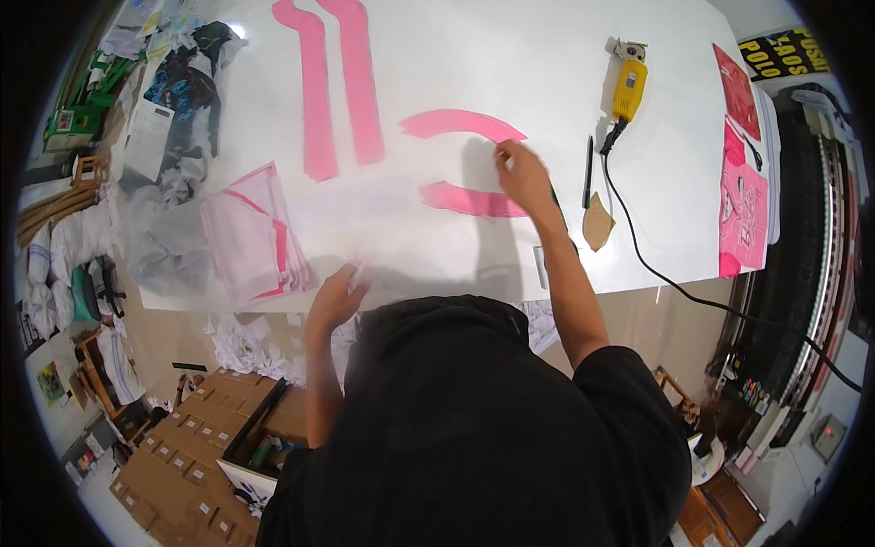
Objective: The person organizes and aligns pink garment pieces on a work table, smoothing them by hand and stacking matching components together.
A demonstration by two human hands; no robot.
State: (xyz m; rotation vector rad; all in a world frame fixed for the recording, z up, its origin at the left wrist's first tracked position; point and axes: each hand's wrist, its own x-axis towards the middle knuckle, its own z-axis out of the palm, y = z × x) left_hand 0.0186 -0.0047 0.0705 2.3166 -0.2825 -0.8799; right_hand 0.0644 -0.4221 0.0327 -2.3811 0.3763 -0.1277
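Note:
A curved pink fabric strip (463, 119) lies across the table's upper middle. Over its right end, my right hand (524, 178) has thumb and fingers pinched together at the strip's edge. Below that wrist lies a shorter pink fabric piece (469, 200), its right end partly hidden by my forearm. My left hand (336, 297) is at the table's near edge, its fingers closed on a small pale scrap (357, 273) that is blurred. Two long pink fabric strips (317, 100) with bent upper ends extend toward the far edge, left of the curved strip.
A yellow electric cutter (629, 91) rests on the right of the white table (437, 55), its black cord trailing off the right edge. Near it are a black pen-like stick (588, 171) and a brown template (598, 221). Translucent pink-edged sheets (251, 232) lie left.

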